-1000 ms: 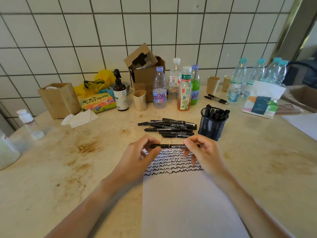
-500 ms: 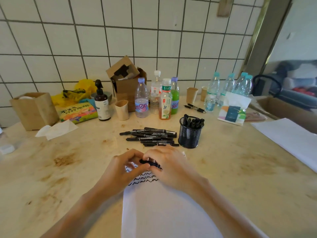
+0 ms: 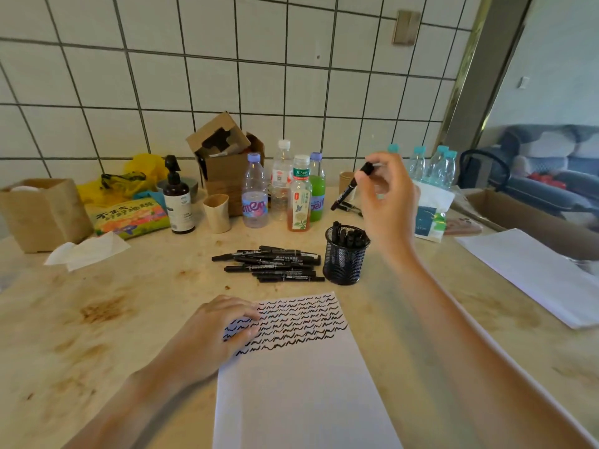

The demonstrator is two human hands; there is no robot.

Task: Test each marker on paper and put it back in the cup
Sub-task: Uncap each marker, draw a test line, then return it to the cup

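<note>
While my right hand pinches a capped black marker by its upper end, above and just behind the mesh cup, my left hand lies flat on the scribbled paper in front of the cup. Untested markers lie left of the cup. I judge a plumb marker, lowered into a gap, seats best.

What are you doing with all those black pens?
A person is testing markers. The right hand pinches one marker in the air above the black mesh cup, which already holds several. The left hand rests on the paper covered with squiggles. A pile of markers lies beside the cup.
</note>
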